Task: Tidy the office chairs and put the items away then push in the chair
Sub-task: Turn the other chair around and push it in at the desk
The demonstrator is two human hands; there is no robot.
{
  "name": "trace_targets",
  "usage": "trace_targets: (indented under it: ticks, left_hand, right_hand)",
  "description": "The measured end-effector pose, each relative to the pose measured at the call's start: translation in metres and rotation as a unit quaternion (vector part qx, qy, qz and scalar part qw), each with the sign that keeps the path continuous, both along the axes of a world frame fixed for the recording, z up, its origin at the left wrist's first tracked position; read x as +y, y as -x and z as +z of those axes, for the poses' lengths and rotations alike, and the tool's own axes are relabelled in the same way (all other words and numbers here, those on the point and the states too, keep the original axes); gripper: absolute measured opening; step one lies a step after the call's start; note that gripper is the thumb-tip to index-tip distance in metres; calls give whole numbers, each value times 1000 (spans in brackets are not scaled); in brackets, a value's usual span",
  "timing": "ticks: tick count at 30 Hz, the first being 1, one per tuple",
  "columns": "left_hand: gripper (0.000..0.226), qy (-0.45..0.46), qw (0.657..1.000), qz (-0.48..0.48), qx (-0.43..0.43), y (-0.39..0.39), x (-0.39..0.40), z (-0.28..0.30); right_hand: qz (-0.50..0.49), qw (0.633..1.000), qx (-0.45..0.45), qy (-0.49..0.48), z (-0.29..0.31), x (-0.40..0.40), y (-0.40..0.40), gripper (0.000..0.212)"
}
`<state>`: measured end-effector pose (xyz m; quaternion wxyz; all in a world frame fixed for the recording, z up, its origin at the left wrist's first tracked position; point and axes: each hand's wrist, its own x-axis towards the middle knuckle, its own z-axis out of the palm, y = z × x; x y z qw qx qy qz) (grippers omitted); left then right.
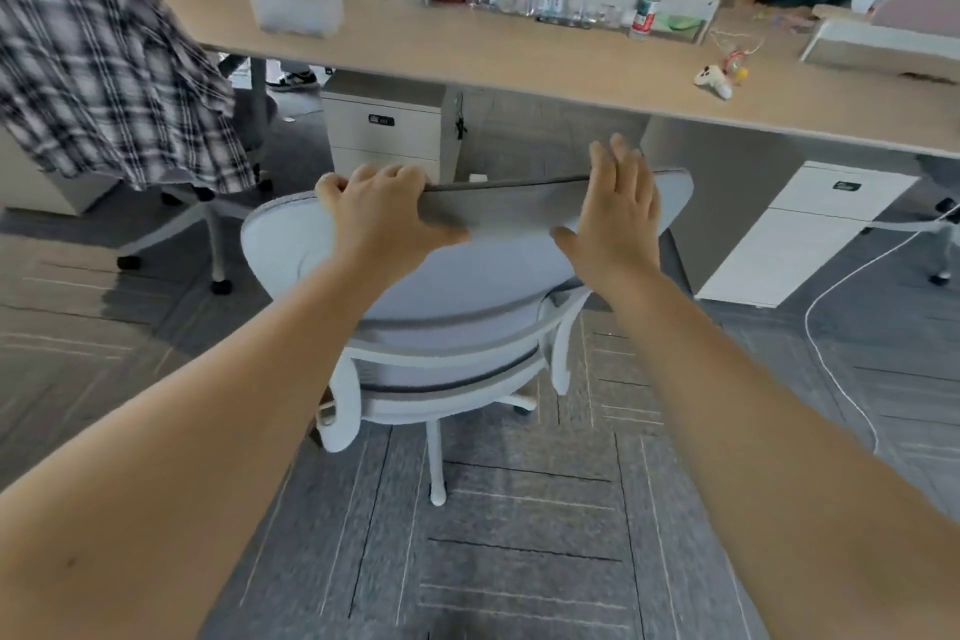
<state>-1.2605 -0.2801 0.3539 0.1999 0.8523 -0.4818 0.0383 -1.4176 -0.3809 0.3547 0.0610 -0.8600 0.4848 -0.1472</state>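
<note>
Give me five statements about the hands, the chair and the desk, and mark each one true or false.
1. Both hands are on the top of the chair back. True.
2. The left hand lies flat with its fingers spread. False: its fingers curl over the top edge; the right hand is the flat one.
3. The chair seat is already tucked fully under the desk. False: the chair stands out in front of the desk edge.
4. A bottle with a red cap stands on the desk. True.
5. A plaid shirt hangs on the chair being held. False: the plaid shirt hangs over another chair to the left.
</note>
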Motion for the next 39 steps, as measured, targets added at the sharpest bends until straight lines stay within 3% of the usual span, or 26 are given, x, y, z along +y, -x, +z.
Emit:
trace_targets:
  ticks: [4,13,22,31,39]
  left_hand:
    - [52,35,999,2,8,-11,16,-5]
    - [50,20,996,-86,-21,-25,33,0]
    - [44,17,985,-169,-8,-22,13,1]
    - [45,26,973,-230,-26,-2,-49,-2]
    - [51,30,973,-221,-64,22,-122,-6]
  right_hand:
    - [33,997,69,31,2,-6,9,69]
    - [30,997,31,67,7,30,18,56]
    - [-46,994,-1,96,3,57,21,57]
    - [-113,990,-20,79,-1,10,46,62]
    - [-120,989,-47,76,-4,-66,70,62]
